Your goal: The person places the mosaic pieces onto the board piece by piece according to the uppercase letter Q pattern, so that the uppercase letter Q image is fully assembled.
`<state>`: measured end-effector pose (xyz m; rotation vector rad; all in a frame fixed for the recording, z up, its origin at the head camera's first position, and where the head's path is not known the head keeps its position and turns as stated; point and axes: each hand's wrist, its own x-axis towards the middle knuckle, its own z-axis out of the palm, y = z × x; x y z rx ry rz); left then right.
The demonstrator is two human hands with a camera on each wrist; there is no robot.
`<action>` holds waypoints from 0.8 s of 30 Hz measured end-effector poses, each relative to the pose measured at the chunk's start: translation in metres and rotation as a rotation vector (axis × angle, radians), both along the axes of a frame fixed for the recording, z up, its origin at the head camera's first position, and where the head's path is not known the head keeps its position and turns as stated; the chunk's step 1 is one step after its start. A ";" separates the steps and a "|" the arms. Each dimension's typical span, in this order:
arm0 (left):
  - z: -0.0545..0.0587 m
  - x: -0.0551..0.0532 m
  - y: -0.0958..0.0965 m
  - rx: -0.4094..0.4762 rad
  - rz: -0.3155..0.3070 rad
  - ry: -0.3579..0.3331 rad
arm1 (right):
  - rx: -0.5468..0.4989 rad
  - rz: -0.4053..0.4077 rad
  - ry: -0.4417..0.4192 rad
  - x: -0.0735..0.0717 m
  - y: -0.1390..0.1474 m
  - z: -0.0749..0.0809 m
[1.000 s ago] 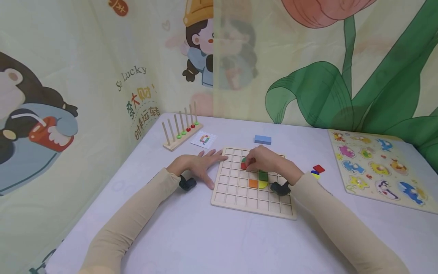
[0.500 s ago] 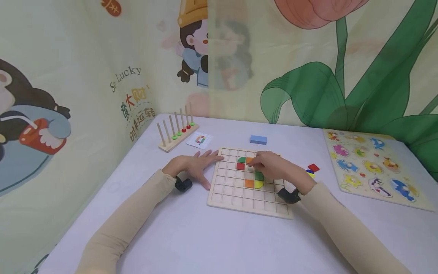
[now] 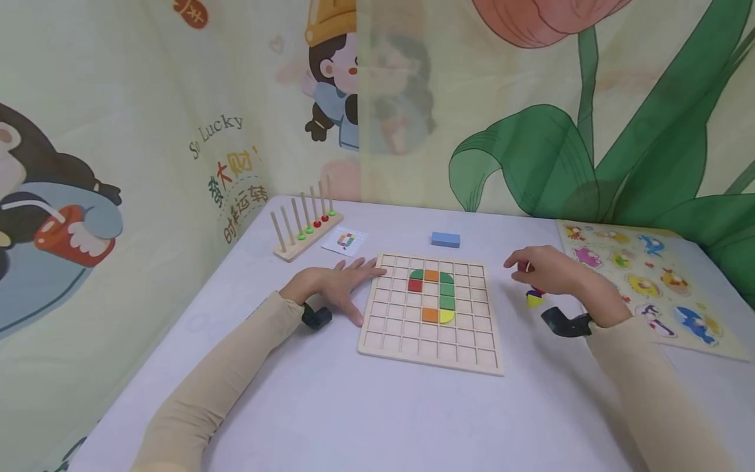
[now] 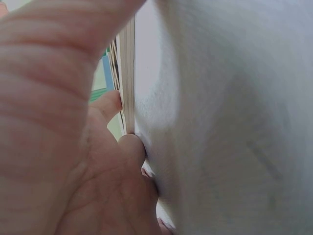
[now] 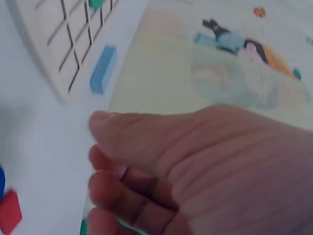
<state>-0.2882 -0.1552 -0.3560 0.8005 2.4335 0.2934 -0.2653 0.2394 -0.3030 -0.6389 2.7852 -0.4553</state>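
A square wooden grid board (image 3: 401, 328) lies on the table. Coloured tiles on it form a partial ring: green, red, orange and a yellow rounded tile (image 3: 447, 316). My left hand (image 3: 339, 288) rests at the board's left edge, fingers spread, a fingertip on the rim; the left wrist view shows fingers against the board's side (image 4: 128, 73). To the right of the board, my right hand (image 3: 545, 267) hovers with loosely bent fingers and nothing between them. Just below it, a yellow tile (image 3: 534, 302) and blue and red pieces lie on the table, partly hidden by the hand.
Behind the board is a blue block (image 3: 445, 240). A printed pattern card (image 3: 345, 242) lies back left, beside a wooden peg stand (image 3: 307, 242) with red and green beads. An animal puzzle board (image 3: 613, 314) lies at the right, partly behind the right arm.
My right hand has left the grid board and moved right, over the loose pieces. An orange tile and green tiles it was covering now show. My left hand stays at the board's edge.
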 end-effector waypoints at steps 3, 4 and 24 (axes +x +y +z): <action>0.000 0.000 0.000 0.007 0.000 -0.002 | 0.048 -0.052 -0.062 -0.006 0.023 0.000; 0.000 0.000 0.000 0.010 -0.001 -0.001 | 0.064 -0.066 -0.080 -0.008 0.030 -0.002; 0.000 0.000 -0.002 0.017 -0.012 0.002 | 0.068 -0.147 -0.162 -0.019 0.057 -0.027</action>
